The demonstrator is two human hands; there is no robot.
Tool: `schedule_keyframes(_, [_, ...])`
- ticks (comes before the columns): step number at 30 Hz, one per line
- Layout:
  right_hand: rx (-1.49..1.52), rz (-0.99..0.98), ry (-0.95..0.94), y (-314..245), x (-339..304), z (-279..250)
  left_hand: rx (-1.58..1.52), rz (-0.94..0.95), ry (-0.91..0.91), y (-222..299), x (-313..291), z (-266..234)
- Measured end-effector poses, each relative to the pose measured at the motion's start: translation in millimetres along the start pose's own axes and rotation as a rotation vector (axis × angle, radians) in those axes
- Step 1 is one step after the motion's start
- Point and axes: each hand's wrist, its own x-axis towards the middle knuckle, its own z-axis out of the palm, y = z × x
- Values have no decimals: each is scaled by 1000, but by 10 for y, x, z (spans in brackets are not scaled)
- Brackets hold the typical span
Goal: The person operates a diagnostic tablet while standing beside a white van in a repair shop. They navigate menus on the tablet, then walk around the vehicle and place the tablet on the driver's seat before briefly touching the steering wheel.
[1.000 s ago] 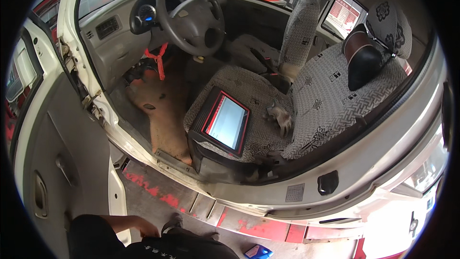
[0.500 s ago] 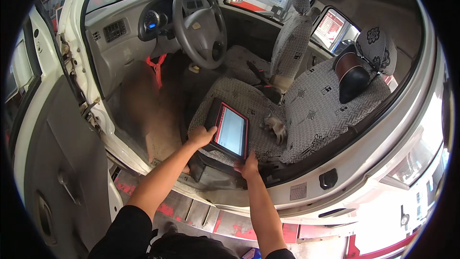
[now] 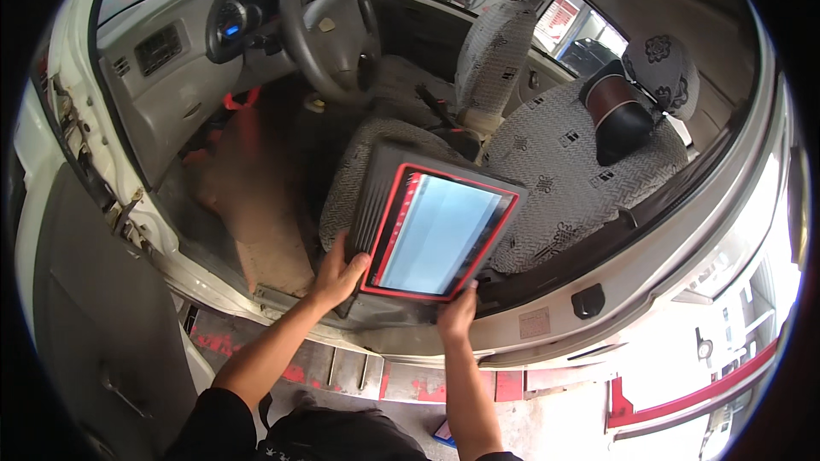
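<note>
A black tablet (image 3: 440, 235) with a red border and a lit pale screen is raised in front of the driver's seat (image 3: 354, 166), its screen tilted up toward me. My left hand (image 3: 338, 277) grips its lower left edge, thumb on the front and fingers behind. At the lower right corner, my right hand (image 3: 459, 312) is closed on the edge, with most of its fingers hidden behind the tablet. Most of the patterned seat cushion is covered by the tablet.
The steering wheel (image 3: 329, 26) and dashboard (image 3: 162, 94) are ahead to the left. A black and brown neck pillow (image 3: 619, 115) hangs on the seat back (image 3: 547, 162). The open door (image 3: 102, 307) stands at left; the door sill (image 3: 367, 337) runs below my hands.
Both hands have lifted the tablet off the seat toward me, so it looks larger and its screen faces me more. My view has shifted slightly to the right.
</note>
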Motion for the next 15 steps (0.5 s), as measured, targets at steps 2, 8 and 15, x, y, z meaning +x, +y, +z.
schedule_keyframes(2, [209,197,146,268,121,105,160,30,42,61,248,27])
schedule_keyframes(8, [-82,-31,59,582,968,-393,304,7,119,-270,560,309])
schedule_keyframes(15, [-262,171,-35,114,1700,264,283,-100,505,-829,622,507])
